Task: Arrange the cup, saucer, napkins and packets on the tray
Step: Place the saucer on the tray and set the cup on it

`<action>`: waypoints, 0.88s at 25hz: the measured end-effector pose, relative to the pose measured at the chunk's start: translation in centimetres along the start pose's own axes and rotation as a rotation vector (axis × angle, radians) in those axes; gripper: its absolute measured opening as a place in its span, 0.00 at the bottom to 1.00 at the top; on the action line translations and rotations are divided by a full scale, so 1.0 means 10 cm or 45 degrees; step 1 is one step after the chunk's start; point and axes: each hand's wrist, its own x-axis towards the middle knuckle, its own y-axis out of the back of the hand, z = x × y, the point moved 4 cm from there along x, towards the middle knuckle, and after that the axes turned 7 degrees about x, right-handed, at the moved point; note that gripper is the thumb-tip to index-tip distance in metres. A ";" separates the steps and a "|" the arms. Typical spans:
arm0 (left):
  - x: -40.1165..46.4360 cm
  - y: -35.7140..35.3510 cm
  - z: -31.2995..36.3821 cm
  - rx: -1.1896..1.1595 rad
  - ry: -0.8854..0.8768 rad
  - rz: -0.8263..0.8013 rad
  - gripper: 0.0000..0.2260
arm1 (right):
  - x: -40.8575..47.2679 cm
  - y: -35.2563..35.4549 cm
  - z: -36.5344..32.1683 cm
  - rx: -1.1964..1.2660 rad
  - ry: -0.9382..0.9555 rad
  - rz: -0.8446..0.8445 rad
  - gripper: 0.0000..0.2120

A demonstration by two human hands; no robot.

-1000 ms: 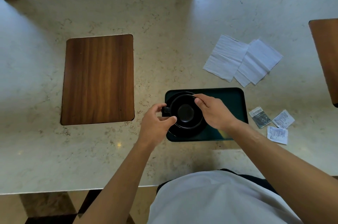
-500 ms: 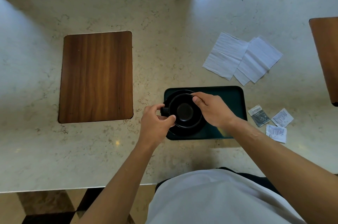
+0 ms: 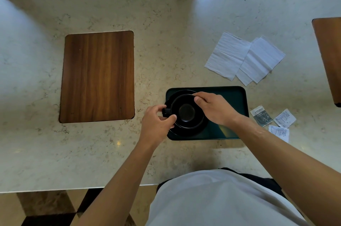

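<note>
A black cup [image 3: 186,112] stands on a black saucer [image 3: 184,131] at the left end of the dark green tray [image 3: 238,100]. My left hand [image 3: 157,123] grips the cup at its handle and near rim. My right hand [image 3: 215,108] pinches the cup's far right rim. Two white napkins [image 3: 243,57] lie overlapping on the counter beyond the tray. Three small packets [image 3: 271,120] lie on the counter just right of the tray.
A wooden inlay panel [image 3: 97,77] is set in the marble counter to the left. Another wooden panel [image 3: 330,55] shows at the right edge. The counter's near edge runs just in front of my body.
Both hands and the cup stay in nearly the same place on the tray. The view has shifted slightly.
</note>
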 end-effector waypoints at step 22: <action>1.05 -0.90 1.62 0.706 -0.384 -0.063 0.14 | -0.10 1.22 0.72 0.215 -0.208 0.568 0.10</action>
